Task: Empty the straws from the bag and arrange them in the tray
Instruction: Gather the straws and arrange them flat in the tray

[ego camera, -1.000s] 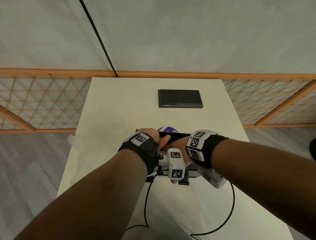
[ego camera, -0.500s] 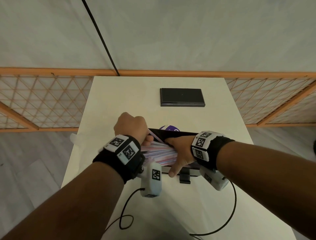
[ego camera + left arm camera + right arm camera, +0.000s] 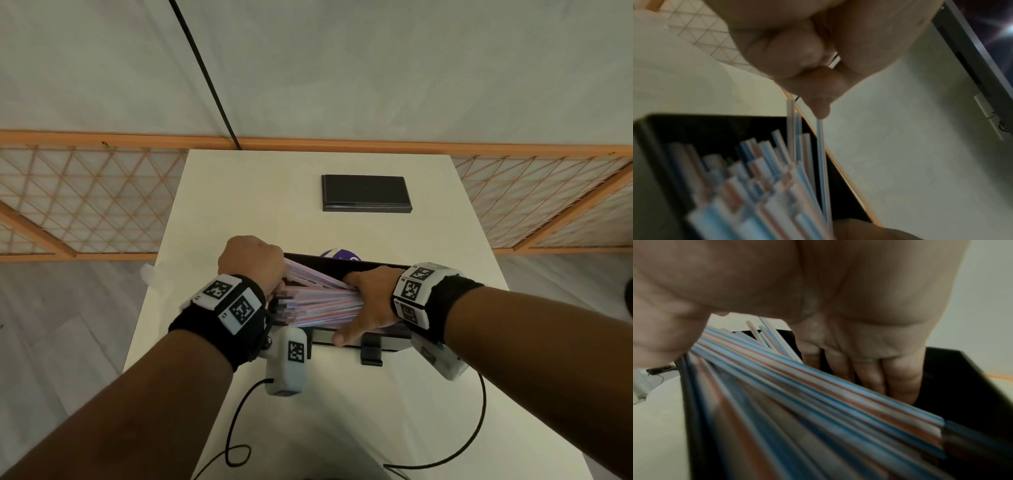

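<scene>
Pinching a few thin blue-and-white striped plastic straws [image 3: 821, 162] in my curled left hand [image 3: 251, 262] over the black rectangular tray [image 3: 370, 263], I press my flat, straight-fingered right hand [image 3: 368, 301] onto the striped bundle lying inside it.

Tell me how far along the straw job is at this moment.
Done: most straws already lie in the black tray. No bag shows in any view. In hand: the left hand pinches a few straws lifted at one end, while the right hand rests over the pile with straight fingers inside the tray. Left: lay those few down and even out the fanned pile.
</scene>
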Demonstrator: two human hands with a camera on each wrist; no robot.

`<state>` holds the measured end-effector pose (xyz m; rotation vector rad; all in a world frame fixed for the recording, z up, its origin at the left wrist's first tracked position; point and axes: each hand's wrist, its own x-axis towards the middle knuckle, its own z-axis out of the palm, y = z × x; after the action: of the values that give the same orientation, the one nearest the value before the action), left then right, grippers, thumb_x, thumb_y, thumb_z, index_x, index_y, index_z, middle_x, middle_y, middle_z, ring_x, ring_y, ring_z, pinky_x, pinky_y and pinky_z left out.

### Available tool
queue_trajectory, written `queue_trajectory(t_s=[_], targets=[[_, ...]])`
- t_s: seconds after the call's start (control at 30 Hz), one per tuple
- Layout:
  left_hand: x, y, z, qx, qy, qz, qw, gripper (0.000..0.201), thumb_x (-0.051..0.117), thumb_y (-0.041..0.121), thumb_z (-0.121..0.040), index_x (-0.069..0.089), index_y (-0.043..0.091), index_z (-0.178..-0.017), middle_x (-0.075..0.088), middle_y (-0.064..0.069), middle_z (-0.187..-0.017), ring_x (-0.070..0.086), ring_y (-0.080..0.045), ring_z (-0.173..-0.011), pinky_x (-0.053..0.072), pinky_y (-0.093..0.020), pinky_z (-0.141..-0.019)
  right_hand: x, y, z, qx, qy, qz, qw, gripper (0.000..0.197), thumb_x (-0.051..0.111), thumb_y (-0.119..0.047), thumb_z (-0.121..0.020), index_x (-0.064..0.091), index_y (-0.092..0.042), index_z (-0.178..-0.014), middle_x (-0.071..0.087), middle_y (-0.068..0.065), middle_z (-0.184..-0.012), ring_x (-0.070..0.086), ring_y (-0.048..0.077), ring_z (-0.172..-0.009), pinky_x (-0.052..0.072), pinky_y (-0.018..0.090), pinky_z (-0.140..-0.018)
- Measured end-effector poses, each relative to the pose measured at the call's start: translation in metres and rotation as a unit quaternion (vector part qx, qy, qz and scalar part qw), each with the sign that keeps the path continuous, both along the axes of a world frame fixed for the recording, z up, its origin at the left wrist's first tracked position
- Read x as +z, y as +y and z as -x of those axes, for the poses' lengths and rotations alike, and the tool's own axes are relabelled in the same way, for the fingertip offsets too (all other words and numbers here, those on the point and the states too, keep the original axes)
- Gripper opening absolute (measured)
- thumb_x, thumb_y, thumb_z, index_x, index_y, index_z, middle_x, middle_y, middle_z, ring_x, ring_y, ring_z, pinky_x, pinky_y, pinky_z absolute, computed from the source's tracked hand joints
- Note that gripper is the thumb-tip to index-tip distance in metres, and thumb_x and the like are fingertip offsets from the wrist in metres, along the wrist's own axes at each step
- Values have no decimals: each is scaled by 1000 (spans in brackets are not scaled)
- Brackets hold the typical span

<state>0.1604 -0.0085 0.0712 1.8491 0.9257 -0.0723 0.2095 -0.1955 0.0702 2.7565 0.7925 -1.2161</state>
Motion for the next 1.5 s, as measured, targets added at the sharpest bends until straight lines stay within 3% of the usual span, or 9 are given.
queue_trajectory(t_s=[0.2, 0.33, 0.43, 0.5, 0.6, 0.8, 1.0, 1.33, 1.5], targets=[[-8, -8, 7, -256, 90, -79, 959, 37, 63, 41, -94, 76, 9, -81, 76, -9, -74, 71, -24, -69, 59, -35, -71, -6, 2, 4, 1, 0, 0, 1000, 95, 76, -77, -48, 47, -31, -127, 61, -7, -107, 58, 17, -98, 48, 38, -96], [0, -3, 7, -219, 44, -201, 954, 46, 50, 51, -99, 65, 17, -73, 65, -2, -73, 60, -20, -70, 43, -29, -62, -10, 3, 6, 22, -8, 11, 1000, 103, 73, -80, -47, 43, -31, -132, 60, -6, -111, 58, 19, -100, 47, 40, -97], [4, 1, 8, -220, -54, -255, 940, 41, 54, 59, -89, 68, 21, -90, 65, 0, -96, 59, -21, -91, 49, -35, -82, -12, 6, 3, 36, -2, 33, 999, 104, 72, -81, -49, 41, -28, -133, 60, -3, -112, 58, 20, -101, 48, 42, -97], [8, -9, 8, -351, -89, -252, 898, 50, 57, 64, -72, 69, 24, -99, 64, 4, -103, 57, -19, -101, 50, -40, -91, -10, 8, 1, 54, -19, 36, 998, 110, 70, -84, -43, 42, -30, -135, 59, -5, -119, 56, 21, -107, 46, 42, -99], [13, -39, 4, -535, -10, -262, 803, 65, 68, 68, -59, 61, 27, -109, 63, 8, -108, 57, -18, -103, 51, -42, -94, -9, 12, 0, 94, -20, 35, 995, 114, 77, -77, -43, 42, -27, -139, 56, -5, -131, 53, 22, -120, 41, 41, -106], [-9, -62, -21, -616, 211, -294, 700, 100, 86, 64, -54, 46, 23, -136, 62, 0, -128, 61, -28, -117, 50, -52, -102, -2, 3, -2, 87, -4, 26, 996, 110, 89, -60, -44, 42, -31, -139, 55, -6, -134, 53, 22, -122, 42, 40, -106], [-22, -50, -22, -619, 235, -252, 706, 90, 86, 73, -44, 62, 26, -118, 68, 3, -106, 67, -20, -96, 58, -42, -90, -2, -14, -3, 60, -17, 56, 996, 101, 86, -64, -43, 49, -27, -129, 60, -5, -117, 59, 20, -104, 50, 37, -94], [-14, -42, -12, -612, 192, -297, 707, 103, 78, 79, -57, 41, 21, -133, 48, -4, -129, 50, -25, -119, 49, -46, -102, 0, -12, -7, 22, 30, 17, 999, 97, 87, -63, -44, 48, -31, -126, 60, -7, -115, 58, 18, -103, 47, 37, -98], [-17, -43, -13, -599, 199, -260, 731, 97, 81, 78, -52, 53, 24, -129, 64, 2, -119, 64, -20, -107, 55, -40, -97, 1, -9, -3, 27, 24, 8, 999, 97, 86, -63, -45, 48, -31, -128, 57, -11, -111, 56, 16, -104, 46, 35, -98]])
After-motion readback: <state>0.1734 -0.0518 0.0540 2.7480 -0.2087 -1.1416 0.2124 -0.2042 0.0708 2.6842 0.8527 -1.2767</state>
